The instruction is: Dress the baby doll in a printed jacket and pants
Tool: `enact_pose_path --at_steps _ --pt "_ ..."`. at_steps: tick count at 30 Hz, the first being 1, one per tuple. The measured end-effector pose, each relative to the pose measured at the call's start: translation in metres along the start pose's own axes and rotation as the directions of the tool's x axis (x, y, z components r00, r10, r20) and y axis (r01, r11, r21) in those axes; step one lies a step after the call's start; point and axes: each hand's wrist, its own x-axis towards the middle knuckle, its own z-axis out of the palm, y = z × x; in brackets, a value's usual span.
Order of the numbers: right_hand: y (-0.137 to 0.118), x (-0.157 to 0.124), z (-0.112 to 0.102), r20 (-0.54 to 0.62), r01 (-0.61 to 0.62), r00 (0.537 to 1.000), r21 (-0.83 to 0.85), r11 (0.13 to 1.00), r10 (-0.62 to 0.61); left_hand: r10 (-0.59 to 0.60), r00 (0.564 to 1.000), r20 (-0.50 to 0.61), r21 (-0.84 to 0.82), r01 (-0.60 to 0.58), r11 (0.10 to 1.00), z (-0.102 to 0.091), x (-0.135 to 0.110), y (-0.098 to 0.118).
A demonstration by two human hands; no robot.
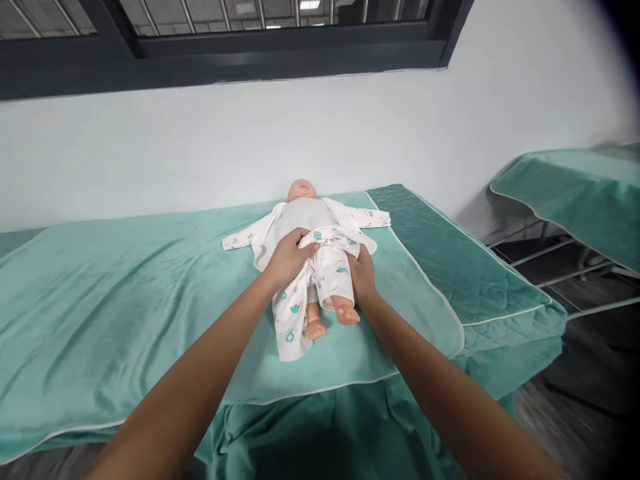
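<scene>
A baby doll (301, 189) lies on its back on a green sheet, its head toward the wall. It wears a white top (310, 217) with patterned sleeves spread out to both sides. White patterned baby trousers (334, 270) cover one of its legs, and that foot sticks out at the hem. The other trouser leg lies flat beside the second leg, whose foot is bare. My left hand (291, 257) pinches the trousers' waistband at the doll's middle. On the other side my right hand (362, 272) is closed at the trousers' edge by the hip, its fingers partly hidden.
The green sheet (150, 300) covers the bed, with a quilted green mattress cover (450, 260) showing to the right. Behind stands a white wall (225, 147) under a dark window frame (290, 57). A second green-covered bed (585, 200) with metal rails is at the right.
</scene>
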Motion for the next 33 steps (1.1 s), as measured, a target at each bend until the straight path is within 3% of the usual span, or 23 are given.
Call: enact_pose_path --at_steps 4,9,12,16,22,24,27,29,33 --pt "0.008 0.001 0.001 0.007 0.004 1.000 0.036 0.999 -0.004 -0.127 0.990 0.058 -0.217 0.136 0.967 -0.005 -0.011 -0.002" --pt "0.006 -0.008 -0.003 0.091 0.139 0.986 0.056 0.989 -0.143 -0.236 0.951 0.200 -0.530 0.308 0.790 -0.015 -0.029 -0.001" --pt "-0.013 -0.015 -0.009 0.226 0.296 0.935 -0.074 0.952 -0.273 -0.235 0.949 0.209 -0.623 0.315 0.716 -0.017 -0.036 0.000" --pt "-0.056 -0.013 -0.006 0.490 0.355 0.831 -0.099 0.930 -0.265 -0.235 0.956 0.178 -0.660 0.293 0.692 -0.013 -0.041 0.005" --pt "-0.099 0.010 0.009 0.740 0.258 0.673 -0.228 0.939 -0.005 -0.236 0.964 0.123 -0.590 0.262 0.764 -0.012 -0.040 0.011" --pt "-0.100 0.015 0.008 0.738 0.147 0.673 -0.208 0.967 0.056 -0.230 0.965 0.124 -0.511 0.261 0.819 -0.018 -0.041 0.009" --pt "-0.094 0.018 0.004 0.707 -0.053 0.693 -0.144 0.988 0.140 -0.196 0.950 0.244 -0.369 0.278 0.887 -0.028 -0.044 0.005" --pt "-0.089 0.018 0.001 0.729 -0.148 0.664 -0.093 0.985 0.169 -0.170 0.940 0.296 -0.339 0.270 0.901 -0.031 -0.044 0.003" --pt "-0.085 0.016 0.002 0.804 -0.188 0.580 -0.025 0.982 0.132 -0.165 0.978 0.127 -0.508 0.207 0.836 -0.024 -0.040 -0.001"
